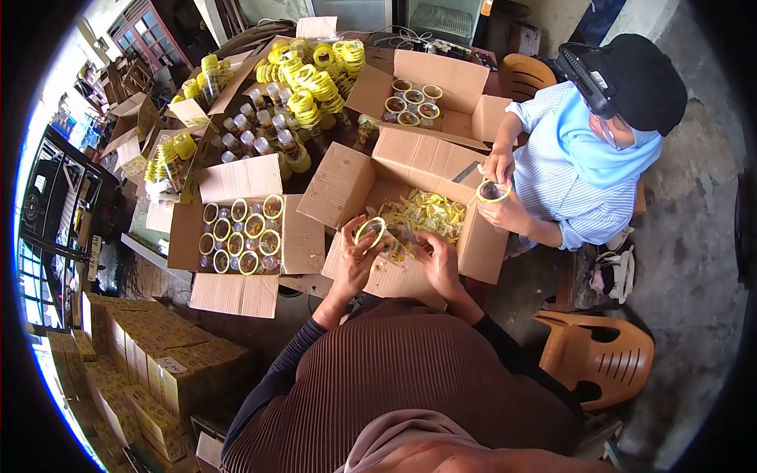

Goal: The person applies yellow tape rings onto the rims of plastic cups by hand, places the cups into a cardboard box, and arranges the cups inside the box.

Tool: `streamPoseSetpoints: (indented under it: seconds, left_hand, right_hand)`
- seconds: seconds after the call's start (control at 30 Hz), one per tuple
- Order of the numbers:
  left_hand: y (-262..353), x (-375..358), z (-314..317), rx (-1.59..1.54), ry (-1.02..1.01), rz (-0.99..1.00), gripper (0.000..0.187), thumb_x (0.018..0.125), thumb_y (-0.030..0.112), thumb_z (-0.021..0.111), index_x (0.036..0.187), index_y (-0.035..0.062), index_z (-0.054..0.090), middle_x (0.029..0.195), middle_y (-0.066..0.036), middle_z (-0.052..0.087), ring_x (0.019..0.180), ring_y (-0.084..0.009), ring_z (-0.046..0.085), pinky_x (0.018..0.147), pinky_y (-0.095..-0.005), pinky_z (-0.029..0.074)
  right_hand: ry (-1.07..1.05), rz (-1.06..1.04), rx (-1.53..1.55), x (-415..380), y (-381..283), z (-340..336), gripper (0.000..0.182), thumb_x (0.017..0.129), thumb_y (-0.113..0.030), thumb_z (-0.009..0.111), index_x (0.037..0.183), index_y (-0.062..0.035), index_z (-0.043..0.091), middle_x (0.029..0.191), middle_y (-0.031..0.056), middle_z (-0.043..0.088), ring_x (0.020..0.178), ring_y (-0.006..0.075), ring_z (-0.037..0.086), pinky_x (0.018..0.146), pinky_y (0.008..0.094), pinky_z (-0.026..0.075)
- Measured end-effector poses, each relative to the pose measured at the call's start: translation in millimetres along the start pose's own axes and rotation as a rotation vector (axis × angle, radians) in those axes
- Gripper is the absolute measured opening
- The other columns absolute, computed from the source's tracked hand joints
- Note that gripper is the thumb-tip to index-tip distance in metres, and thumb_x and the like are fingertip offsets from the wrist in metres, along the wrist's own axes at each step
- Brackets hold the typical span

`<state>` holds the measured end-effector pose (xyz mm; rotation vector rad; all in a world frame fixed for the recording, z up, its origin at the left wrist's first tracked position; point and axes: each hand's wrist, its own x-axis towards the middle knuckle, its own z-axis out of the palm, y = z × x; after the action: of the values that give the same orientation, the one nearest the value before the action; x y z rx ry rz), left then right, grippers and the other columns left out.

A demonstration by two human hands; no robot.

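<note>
We look forward and steeply down from head height. Our left hand (pixel 356 256) and right hand (pixel 436 262) appear close, near mid-view.

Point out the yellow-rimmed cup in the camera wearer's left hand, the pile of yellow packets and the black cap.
Yellow-rimmed cup (pixel 370 230): head view, inside its mouth.
Yellow packets (pixel 423 211): head view, middle of the pile.
Black cap (pixel 651 83): head view, its crown.

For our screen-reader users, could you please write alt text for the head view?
A person's left hand holds a yellow-rimmed cup over an open box of yellow packets, right hand nearby; a co-worker holds another cup.
</note>
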<state>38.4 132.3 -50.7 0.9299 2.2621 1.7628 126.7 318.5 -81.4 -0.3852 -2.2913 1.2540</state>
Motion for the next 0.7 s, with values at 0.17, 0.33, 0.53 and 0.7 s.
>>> streamPoseSetpoints:
  seconds: [0.17, 0.33, 0.53, 0.7]
  left_hand:
    - [-10, 3, -21, 0.121, -0.033, -0.016, 0.029, 0.09, 0.009, 0.064, 0.117, 0.0021, 0.065, 0.138, -0.014, 0.036, 0.127, -0.0286, 0.043, 0.101, -0.0374, 0.046]
    - [1, 3, -25, 0.16, -0.099, -0.031, 0.017, 0.088, 0.005, 0.064, 0.104, 0.0004, 0.067, 0.134, -0.015, 0.039, 0.126, -0.0316, 0.047, 0.1, -0.0399, 0.047]
    - [21, -2, -17, 0.456, -0.182, 0.163, 0.018, 0.083, 0.0, 0.063, 0.1, 0.0012, 0.068, 0.137, -0.02, 0.038, 0.125, -0.0379, 0.047, 0.099, -0.0418, 0.046]
    - [27, -4, -12, 0.504, -0.192, 0.189, 0.017, 0.079, 0.0, 0.064, 0.095, 0.0019, 0.07, 0.136, -0.02, 0.041, 0.127, -0.0356, 0.044, 0.104, -0.0418, 0.041]
  right_hand:
    - [-0.278, 0.203, -0.067, -17, 42, 8, 0.019, 0.078, -0.01, 0.074, 0.094, -0.0053, 0.066, 0.081, 0.0111, 0.066, 0.073, 0.0264, 0.066, 0.066, 0.0364, 0.05]
    - [-0.337, -0.24, -0.327, -25, 58, 16, 0.021, 0.082, -0.022, 0.072, 0.094, -0.005, 0.065, 0.082, 0.0126, 0.065, 0.073, 0.0275, 0.063, 0.065, 0.0345, 0.048]
    - [-0.346, 0.292, 0.487, 6, -5, 7, 0.02, 0.095, -0.021, 0.062, 0.098, -0.002, 0.069, 0.086, 0.0026, 0.064, 0.077, 0.0094, 0.057, 0.071, 0.0241, 0.047]
    - [-0.378, 0.202, 0.407, 10, -30, -4, 0.02, 0.094, -0.019, 0.063, 0.098, -0.0003, 0.068, 0.081, -0.0007, 0.064, 0.072, 0.0065, 0.054, 0.067, 0.0225, 0.045]
